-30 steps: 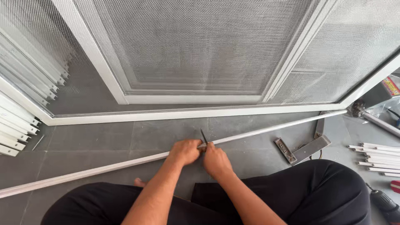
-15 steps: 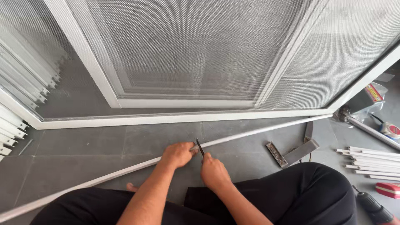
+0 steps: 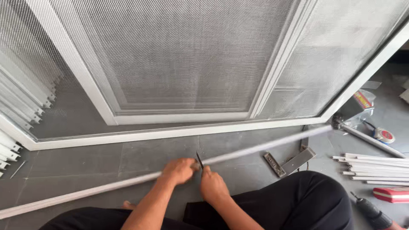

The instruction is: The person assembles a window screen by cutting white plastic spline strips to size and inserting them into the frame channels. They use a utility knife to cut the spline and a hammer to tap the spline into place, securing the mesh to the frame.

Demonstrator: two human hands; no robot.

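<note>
A long thin white strip (image 3: 264, 147) runs across the grey floor from the lower left to the upper right, its right part blurred. My left hand (image 3: 179, 170) is closed around it near its middle. Right beside it my right hand (image 3: 212, 186) grips a small dark blade-like tool (image 3: 199, 159), whose tip stands up against the strip between the two hands. I sit on the floor in dark trousers (image 3: 306, 200). Behind the strip lies a large white-framed mesh screen panel (image 3: 179, 64).
White metal bars (image 3: 375, 168) lie stacked at the right, with a red tool (image 3: 390, 194), a drill (image 3: 370, 213) and a tape measure (image 3: 385, 135) near them. A grey angle bracket (image 3: 289, 162) rests by my knee. More white bars (image 3: 17, 98) lie at the left.
The view has shifted slightly. My right hand has drawn back toward me by a little, and the strip's right end now looks blurred from motion. The left hand keeps its hold.
</note>
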